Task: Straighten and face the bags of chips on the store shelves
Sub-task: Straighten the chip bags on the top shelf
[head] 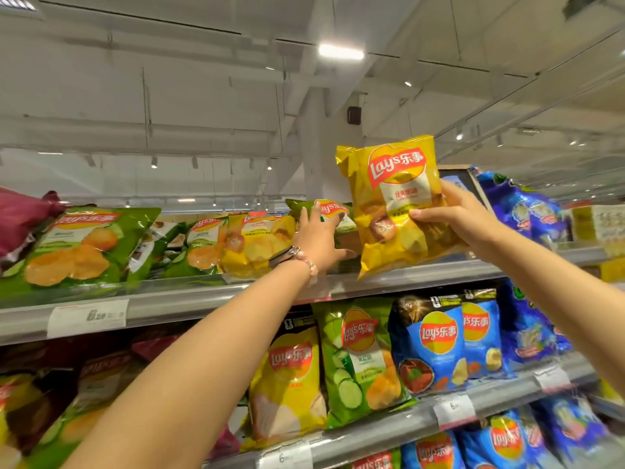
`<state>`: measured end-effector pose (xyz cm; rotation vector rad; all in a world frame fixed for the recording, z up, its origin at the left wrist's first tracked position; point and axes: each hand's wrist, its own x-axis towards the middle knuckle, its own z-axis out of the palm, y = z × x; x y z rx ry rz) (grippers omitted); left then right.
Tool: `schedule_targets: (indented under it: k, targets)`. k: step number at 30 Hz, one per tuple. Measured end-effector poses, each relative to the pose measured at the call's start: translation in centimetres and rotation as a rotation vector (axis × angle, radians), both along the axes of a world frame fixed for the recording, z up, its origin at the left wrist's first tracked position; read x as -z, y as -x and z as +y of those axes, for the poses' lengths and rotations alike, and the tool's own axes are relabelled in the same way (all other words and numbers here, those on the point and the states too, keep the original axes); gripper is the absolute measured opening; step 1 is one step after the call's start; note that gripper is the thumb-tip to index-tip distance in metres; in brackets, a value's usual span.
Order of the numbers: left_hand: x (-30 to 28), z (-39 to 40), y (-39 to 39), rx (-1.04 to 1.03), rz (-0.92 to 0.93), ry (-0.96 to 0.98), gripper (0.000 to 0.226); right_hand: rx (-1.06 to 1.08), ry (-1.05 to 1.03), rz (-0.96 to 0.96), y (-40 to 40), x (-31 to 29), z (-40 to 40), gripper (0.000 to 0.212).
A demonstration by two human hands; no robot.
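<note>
A yellow Lay's bag is upright above the top shelf, gripped at its lower right side by my right hand. My left hand reaches onto the top shelf and grips a green Lay's bag lying just left of the yellow one. Left of it on that shelf lie another yellow bag, a small green bag and a large green bag, all leaning back at angles.
A purple-red bag sits far left, blue bags far right on the top shelf. The shelf below holds yellow, green and blue Lay's bags standing upright. Price tags line the shelf edges.
</note>
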<state>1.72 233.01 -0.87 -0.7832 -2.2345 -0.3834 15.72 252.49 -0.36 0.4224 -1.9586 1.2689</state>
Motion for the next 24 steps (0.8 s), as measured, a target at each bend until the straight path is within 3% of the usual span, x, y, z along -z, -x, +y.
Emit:
schedule_targets:
  k: [7, 18, 24]
  targets:
    - [-0.2, 0.7, 1.4, 0.059, -0.119, -0.067, 0.072, 0.03, 0.005, -0.005, 0.9, 0.5, 1.1, 0.052]
    - [-0.2, 0.0, 1.1, 0.324, 0.049, -0.383, 0.061, 0.036, 0.075, 0.071, 1.2, 0.6, 1.7, 0.046]
    - [-2.0, -1.8, 0.3, 0.426, 0.129, -0.521, 0.061, 0.04, 0.102, 0.133, 1.6, 0.8, 1.5, 0.055]
